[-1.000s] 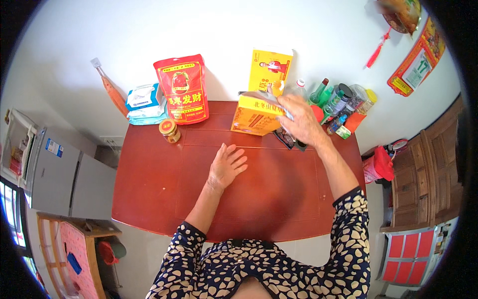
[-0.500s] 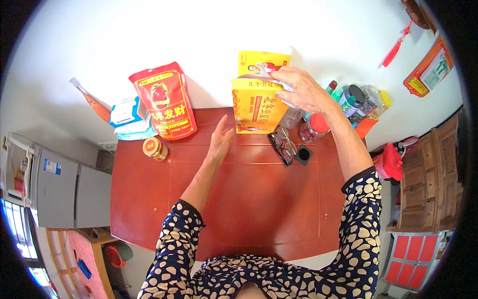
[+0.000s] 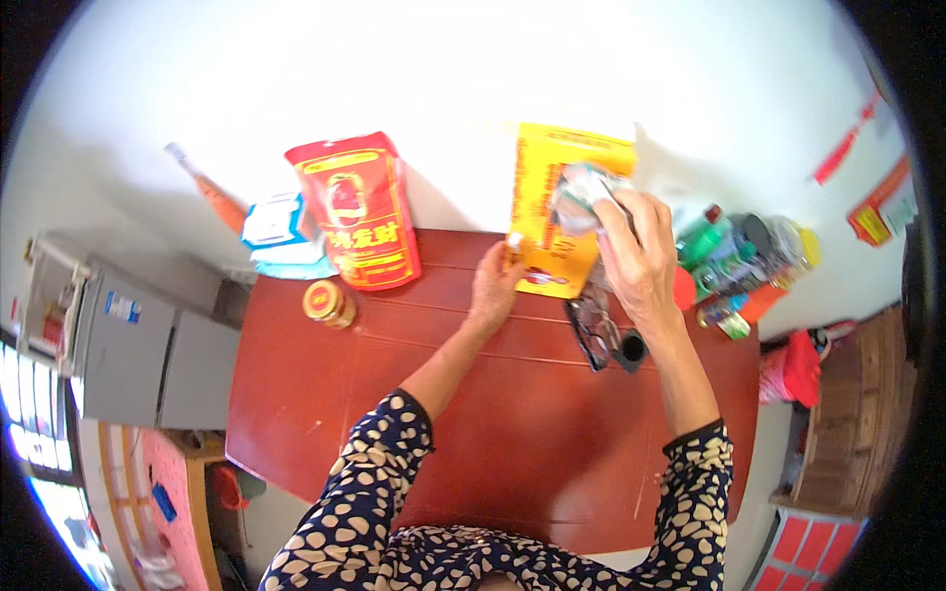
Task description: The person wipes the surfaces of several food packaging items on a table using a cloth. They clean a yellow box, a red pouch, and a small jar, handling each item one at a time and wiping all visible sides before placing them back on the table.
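Two hands worked a yellow box [image 3: 552, 212] at the tabletop's [image 3: 493, 414] far edge: left hand [image 3: 496, 286] fingers pinched its corner, right hand [image 3: 636, 251] fingers gripped a crinkled inner bag [image 3: 581, 192], partly out.

surfaces and finishes on the red table

the table [image 3: 512, 433] looks like wood under a smooth reddish lacquer with a soft sheen. the yellow box [image 3: 552, 202] is printed cardboard, fairly matt. the crumpled packet [image 3: 581, 192] in the right hand [image 3: 641, 261] looks like shiny, wrinkled plastic film. the red pouch [image 3: 360, 212] is glossy plastic. the small jar [image 3: 328, 302] has a gold, metallic-looking lid. the sleeves [image 3: 374, 492] are soft printed cloth. the bottles [image 3: 734, 251] look like clear and coloured plastic.
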`<state>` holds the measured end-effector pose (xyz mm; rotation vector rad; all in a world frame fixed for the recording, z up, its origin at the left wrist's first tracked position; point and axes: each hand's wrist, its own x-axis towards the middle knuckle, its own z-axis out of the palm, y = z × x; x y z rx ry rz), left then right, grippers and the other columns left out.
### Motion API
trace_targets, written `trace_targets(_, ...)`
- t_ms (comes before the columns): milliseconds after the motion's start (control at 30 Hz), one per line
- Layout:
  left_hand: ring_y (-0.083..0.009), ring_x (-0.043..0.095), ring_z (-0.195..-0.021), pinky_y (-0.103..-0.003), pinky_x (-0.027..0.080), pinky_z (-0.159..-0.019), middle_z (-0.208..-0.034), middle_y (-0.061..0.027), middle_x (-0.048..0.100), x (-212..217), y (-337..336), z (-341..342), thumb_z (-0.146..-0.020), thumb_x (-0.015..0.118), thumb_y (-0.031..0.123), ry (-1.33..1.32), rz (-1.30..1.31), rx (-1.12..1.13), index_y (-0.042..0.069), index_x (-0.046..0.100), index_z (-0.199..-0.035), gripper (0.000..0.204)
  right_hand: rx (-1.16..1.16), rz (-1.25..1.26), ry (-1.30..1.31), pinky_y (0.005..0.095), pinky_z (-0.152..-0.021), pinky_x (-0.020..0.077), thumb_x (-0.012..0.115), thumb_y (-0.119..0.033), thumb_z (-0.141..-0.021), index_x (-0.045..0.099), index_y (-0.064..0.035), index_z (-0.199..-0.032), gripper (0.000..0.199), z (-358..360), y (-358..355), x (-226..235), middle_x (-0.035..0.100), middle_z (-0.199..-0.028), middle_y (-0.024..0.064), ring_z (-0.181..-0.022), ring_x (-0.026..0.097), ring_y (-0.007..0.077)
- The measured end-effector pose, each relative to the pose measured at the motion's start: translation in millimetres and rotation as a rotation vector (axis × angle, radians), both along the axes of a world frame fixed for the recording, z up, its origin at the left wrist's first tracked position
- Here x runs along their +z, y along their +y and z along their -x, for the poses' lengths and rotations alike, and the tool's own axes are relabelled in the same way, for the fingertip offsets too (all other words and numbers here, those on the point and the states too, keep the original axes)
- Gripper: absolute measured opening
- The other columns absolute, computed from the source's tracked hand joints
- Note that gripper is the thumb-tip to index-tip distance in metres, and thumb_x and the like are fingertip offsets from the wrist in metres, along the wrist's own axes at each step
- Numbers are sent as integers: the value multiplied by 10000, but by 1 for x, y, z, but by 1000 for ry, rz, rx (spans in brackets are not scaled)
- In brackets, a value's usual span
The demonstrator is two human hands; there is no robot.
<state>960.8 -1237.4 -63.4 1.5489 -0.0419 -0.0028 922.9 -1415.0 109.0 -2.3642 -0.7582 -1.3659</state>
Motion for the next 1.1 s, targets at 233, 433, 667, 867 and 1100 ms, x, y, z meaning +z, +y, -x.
trace_targets(233,-302,476,-1062,-385,448,-906,-1223,-233,418,-20,53,9,-791,717,129,-189,-323,489,-22,353,-1339,675,18,-82,226,423,-826,467,654,105,-644,612,-18,-1033,410,9,23,-65,545,-1069,150,-985,540,353)
trace_targets(433,-417,404,-1177,-454,330,-1019,-1238,-273,426,9,184,-28,-754,728,99,-421,-637,882,-83,342,-1299,692,192,-158,479,408,-779,475,661,56,-681,607,-1,-994,323,44,51,-115,553,-1011,150,-923,546,334)
trace_targets(667,-283,504,-1120,-364,423,-944,-1256,-225,470,65,248,-69,-776,727,239,-60,-33,711,-91,308,-1360,790,288,-339,810,406,-778,465,629,-19,-741,615,9,-993,253,75,81,-177,576,-980,153,-912,548,324)
trace_targets(867,-140,600,-869,-259,495,-751,-1000,-113,626,67,282,-88,-853,684,279,-141,95,579,-71,528,-1188,509,267,-430,916,399,-777,470,609,8,-732,622,15,-986,255,93,85,-190,590,-969,149,-903,559,313)
trace_targets(1100,-45,595,-748,-200,492,-643,-895,-19,677,105,244,-54,-910,646,215,-254,219,245,13,656,-958,208,206,-597,963,366,-741,489,606,-16,-782,622,15,-1004,225,114,76,-198,593,-958,144,-871,598,282)
